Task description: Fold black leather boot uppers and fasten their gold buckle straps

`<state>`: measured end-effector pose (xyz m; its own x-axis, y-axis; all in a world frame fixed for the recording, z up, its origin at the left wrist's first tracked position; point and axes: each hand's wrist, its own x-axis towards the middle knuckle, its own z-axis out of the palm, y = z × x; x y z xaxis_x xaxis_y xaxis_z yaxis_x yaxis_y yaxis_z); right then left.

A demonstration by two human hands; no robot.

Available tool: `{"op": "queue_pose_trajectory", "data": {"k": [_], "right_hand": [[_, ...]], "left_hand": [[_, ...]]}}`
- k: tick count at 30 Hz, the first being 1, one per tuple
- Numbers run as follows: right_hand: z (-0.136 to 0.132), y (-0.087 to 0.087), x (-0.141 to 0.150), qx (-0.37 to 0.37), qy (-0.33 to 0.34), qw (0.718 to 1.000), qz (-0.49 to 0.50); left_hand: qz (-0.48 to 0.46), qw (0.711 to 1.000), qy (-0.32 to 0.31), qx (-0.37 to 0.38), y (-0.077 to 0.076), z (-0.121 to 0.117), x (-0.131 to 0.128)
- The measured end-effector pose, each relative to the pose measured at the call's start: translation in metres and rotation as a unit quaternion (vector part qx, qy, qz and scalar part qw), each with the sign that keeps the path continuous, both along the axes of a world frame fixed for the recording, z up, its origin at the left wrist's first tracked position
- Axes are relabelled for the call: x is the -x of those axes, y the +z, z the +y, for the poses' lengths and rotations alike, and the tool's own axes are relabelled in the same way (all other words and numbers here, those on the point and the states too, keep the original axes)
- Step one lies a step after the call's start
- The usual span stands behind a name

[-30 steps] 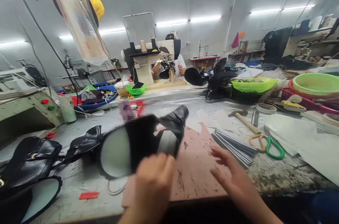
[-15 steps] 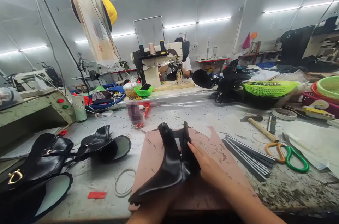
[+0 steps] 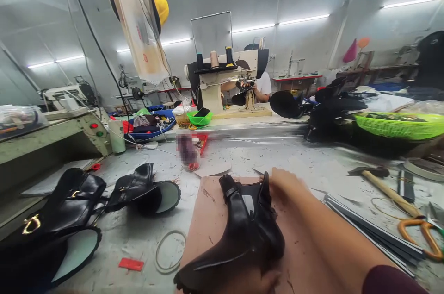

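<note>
A black leather boot upper [image 3: 236, 234] lies in front of me, its open top pointing away and its toe toward the lower left. My left hand [image 3: 258, 280] is at its lower edge, mostly hidden under the leather, with fingertips curled up beside it, gripping the upper. My right hand [image 3: 286, 183] is just past the right side of the shaft's top; motion blurs it, and its fingers cannot be made out. Under the upper is a pinkish-brown board [image 3: 204, 210].
Finished-looking black uppers [image 3: 79, 201] lie at left, near a ring of tape [image 3: 170, 251] and a red piece [image 3: 131, 264]. To the right are dark strips [image 3: 374, 234], a hammer [image 3: 388, 190] and scissors [image 3: 421, 234]. A person [image 3: 263, 86] works behind a sewing machine [image 3: 213, 95].
My right hand has left the upper's right side and moved forward past its top. The upper sits slightly more to the right and nearer in view; the camera view has turned left.
</note>
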<state>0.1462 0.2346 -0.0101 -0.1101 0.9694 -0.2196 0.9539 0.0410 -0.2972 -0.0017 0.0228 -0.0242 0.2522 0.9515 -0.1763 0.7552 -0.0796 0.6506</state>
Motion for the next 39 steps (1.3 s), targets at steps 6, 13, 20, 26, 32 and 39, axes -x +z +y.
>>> {"op": "queue_pose_trajectory", "data": {"k": [6, 13, 20, 26, 32, 39], "right_hand": [[-0.003, 0.004, -0.029, -0.034, 0.007, 0.998, -0.055], [-0.035, -0.008, -0.081, -0.033, 0.008, 0.998, -0.058], [-0.021, -0.004, -0.04, -0.114, 0.015, 0.992, -0.057], [0.004, 0.008, 0.012, -0.112, 0.05, 0.991, -0.046], [0.011, 0.032, 0.0, -0.131, -0.033, 0.989, 0.065], [-0.078, 0.043, -0.111, -0.189, -0.189, 0.92, 0.287]], "left_hand": [[0.0, 1.0, -0.023, 0.012, 0.002, -0.007, -0.004], [-0.002, 0.999, -0.032, -0.02, 0.006, -0.008, -0.011], [0.027, 0.999, -0.03, -0.017, 0.007, -0.007, -0.011], [0.014, 1.0, -0.014, 0.004, 0.015, -0.006, -0.007], [0.023, 1.0, -0.016, 0.002, 0.012, -0.002, -0.007], [0.019, 0.998, -0.026, -0.055, 0.003, 0.0, -0.007]]}}
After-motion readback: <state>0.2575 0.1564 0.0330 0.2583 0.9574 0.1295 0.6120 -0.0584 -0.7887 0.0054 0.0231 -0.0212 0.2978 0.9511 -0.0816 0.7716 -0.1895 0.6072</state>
